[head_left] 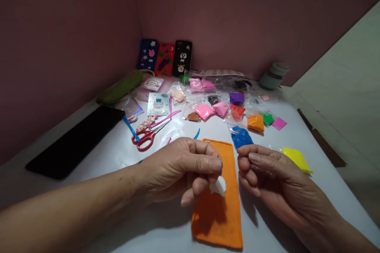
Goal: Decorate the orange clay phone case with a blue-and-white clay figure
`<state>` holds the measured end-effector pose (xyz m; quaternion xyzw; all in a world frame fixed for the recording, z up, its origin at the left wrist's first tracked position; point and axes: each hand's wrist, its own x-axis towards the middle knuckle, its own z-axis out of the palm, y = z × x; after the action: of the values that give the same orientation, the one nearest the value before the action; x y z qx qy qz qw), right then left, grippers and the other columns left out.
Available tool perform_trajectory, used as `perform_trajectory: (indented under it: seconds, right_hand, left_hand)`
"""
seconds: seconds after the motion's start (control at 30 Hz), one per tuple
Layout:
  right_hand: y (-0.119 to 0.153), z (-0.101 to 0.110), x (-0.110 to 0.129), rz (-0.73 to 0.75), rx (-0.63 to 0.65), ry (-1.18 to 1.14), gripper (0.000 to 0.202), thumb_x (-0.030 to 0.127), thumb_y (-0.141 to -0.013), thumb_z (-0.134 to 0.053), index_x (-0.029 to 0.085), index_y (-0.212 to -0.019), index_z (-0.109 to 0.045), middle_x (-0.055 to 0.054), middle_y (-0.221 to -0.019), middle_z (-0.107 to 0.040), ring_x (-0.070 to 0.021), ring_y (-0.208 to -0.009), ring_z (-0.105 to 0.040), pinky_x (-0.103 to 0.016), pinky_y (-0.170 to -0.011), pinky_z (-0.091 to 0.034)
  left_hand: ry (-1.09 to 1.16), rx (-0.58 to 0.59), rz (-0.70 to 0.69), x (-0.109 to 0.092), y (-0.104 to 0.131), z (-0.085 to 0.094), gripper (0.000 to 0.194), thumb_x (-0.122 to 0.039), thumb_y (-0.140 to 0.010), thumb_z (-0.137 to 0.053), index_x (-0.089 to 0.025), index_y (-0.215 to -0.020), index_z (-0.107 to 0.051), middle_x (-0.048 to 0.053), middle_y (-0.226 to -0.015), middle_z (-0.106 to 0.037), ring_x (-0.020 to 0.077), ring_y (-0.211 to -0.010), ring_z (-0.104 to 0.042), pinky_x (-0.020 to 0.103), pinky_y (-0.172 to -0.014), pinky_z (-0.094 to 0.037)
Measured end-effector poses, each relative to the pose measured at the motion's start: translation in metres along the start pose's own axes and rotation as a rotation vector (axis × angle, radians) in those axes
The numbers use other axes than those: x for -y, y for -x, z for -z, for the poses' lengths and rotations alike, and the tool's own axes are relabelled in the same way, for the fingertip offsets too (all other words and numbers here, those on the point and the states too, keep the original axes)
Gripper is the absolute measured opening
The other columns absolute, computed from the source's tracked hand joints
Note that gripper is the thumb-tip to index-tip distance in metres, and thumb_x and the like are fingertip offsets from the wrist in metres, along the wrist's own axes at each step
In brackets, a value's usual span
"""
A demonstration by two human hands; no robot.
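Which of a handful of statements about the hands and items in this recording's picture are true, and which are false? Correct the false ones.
1. The white piece shows just below the thumb tip of the left hand. True.
2. The scissors have green handles. False: the handles are red.
3. The long orange piece lies partly behind the left hand in this view. True.
4. The right hand is gripping the scissors. False: they lie apart from both hands.
5. The black decorated case stands to the right of the red one. True.
6. The yellow packet lies left of the long orange piece. False: the yellow packet lies to its right.
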<state>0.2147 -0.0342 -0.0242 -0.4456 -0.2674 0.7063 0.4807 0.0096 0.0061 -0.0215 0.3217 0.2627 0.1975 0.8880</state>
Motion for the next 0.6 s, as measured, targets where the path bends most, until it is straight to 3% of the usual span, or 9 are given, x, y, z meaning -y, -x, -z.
perform_trajectory:
  seconds: [0.3,0.43,0.6]
  right_hand:
    - [-0.001,0.002,0.005,0.043,-0.013,0.054,0.017,0.026,-0.067,-0.079,0.015,-0.079,-0.075,-0.002,-0.063,-0.062,-0.0075,-0.046,-0.052,-0.017,-0.040,-0.043]
    - [-0.004,0.004,0.006,0.071,-0.032,0.078,0.019,0.028,-0.066,-0.080,0.015,-0.078,-0.074,-0.002,-0.062,-0.062,-0.0075,-0.045,-0.051,-0.017,-0.039,-0.041]
    - [-0.004,0.009,0.011,0.092,-0.032,0.171,0.023,0.037,-0.067,-0.080,0.016,-0.074,-0.073,0.000,-0.059,-0.060,-0.0062,-0.044,-0.048,-0.016,-0.038,-0.038]
  left_hand:
    - [0.013,0.069,-0.015,-0.001,-0.001,0.000,0.014,-0.014,-0.081,-0.060,-0.005,-0.081,-0.071,0.009,-0.067,-0.071,0.0064,-0.034,-0.054,0.011,-0.030,-0.042]
    - [-0.025,0.057,0.007,0.001,-0.001,0.001,0.010,-0.017,-0.074,-0.069,-0.008,-0.072,-0.067,0.008,-0.065,-0.070,0.0075,-0.034,-0.055,0.012,-0.030,-0.040]
    - [-0.013,0.058,0.008,0.004,0.000,0.003,0.018,-0.016,-0.066,-0.076,-0.013,-0.065,-0.058,0.001,-0.049,-0.062,0.0065,-0.029,-0.050,0.010,-0.029,-0.035]
